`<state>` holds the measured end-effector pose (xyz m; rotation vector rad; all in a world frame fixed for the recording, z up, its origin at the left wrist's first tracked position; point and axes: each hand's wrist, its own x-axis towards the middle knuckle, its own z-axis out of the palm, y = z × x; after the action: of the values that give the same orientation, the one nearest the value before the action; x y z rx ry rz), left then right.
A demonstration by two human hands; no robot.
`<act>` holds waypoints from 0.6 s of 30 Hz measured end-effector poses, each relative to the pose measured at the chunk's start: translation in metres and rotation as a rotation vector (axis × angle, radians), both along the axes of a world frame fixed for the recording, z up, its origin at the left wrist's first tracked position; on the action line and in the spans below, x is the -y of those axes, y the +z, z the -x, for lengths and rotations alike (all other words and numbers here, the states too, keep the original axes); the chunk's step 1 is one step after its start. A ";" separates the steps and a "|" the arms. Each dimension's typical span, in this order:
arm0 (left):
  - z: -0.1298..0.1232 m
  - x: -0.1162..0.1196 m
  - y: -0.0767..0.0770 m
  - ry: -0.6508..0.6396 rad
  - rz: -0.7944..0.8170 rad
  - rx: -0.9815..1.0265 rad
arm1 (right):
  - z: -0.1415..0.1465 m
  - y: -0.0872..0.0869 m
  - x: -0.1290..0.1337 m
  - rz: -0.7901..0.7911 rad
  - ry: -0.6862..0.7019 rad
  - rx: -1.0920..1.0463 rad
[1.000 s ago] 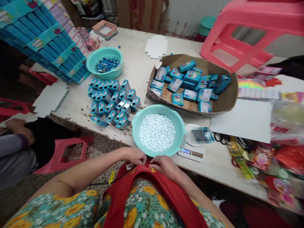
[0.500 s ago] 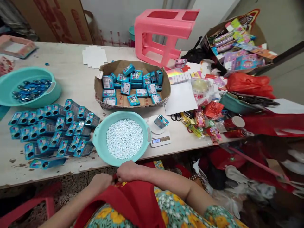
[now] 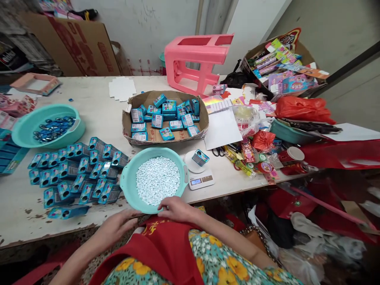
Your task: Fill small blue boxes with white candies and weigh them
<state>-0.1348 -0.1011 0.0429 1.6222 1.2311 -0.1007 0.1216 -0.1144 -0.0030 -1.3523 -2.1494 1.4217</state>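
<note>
A turquoise basin (image 3: 126, 186) full of small white candies (image 3: 157, 180) stands at the table's front edge. My right hand (image 3: 175, 208) is at its near rim, fingers loosely bent and apart, nothing visible in them. Low at the left of that rim, my left hand (image 3: 120, 225) has its fingers stretched out and holds nothing I can see. Beside the basin, a small blue box (image 3: 200, 157) with a round hole lies tilted on a white digital scale (image 3: 202, 180). Many similar blue boxes (image 3: 78, 182) stand in rows left of the basin.
Behind the basin, a cut-down carton (image 3: 150, 138) contains more blue boxes. Another turquoise basin (image 3: 22, 130) with shiny blue pieces sits far left. A pink stool (image 3: 196, 47) lies on the table at the back. Scissors (image 3: 219, 151), wrappers and bags crowd the right side.
Both hands have parted from in front of my apron. My right hand has risen to the basin's near rim, and my left fingers have straightened. The view has tilted up slightly.
</note>
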 end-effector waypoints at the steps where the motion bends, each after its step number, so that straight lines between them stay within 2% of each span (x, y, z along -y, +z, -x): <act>1: -0.003 -0.009 0.010 -0.008 -0.001 0.023 | -0.009 0.000 0.005 0.005 -0.075 -0.044; 3: -0.015 -0.030 0.017 -0.046 -0.006 0.080 | -0.029 -0.002 0.012 0.000 -0.222 -0.111; 5: -0.032 -0.055 0.008 -0.136 -0.086 0.060 | -0.053 -0.008 0.012 -0.060 -0.414 -0.142; 9: -0.076 -0.092 -0.046 -0.339 -0.384 -0.287 | -0.113 -0.034 -0.023 -0.361 -1.019 0.024; 11: -0.096 -0.094 -0.072 -0.391 -0.451 -0.357 | -0.141 -0.052 -0.050 -0.476 -1.212 0.128; 12: -0.103 -0.091 -0.081 -0.391 -0.463 -0.336 | -0.152 -0.059 -0.063 -0.472 -1.235 0.143; 14: -0.116 -0.082 -0.087 -0.338 -0.489 -0.244 | -0.166 -0.070 -0.083 -0.342 -1.167 0.105; 15: -0.122 -0.078 -0.085 -0.295 -0.506 -0.201 | -0.169 -0.071 -0.089 -0.278 -1.125 0.089; 16: -0.127 -0.076 -0.079 -0.244 -0.535 -0.154 | -0.169 -0.069 -0.093 -0.280 -1.121 0.092; 18: -0.136 -0.078 -0.060 -0.098 -0.657 -0.041 | -0.162 -0.055 -0.094 -0.410 -1.137 0.111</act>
<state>0.0013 -0.0230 -0.0171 2.2524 1.2909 0.2368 0.2837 -0.0207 -0.0585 -1.9547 -1.1496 0.4328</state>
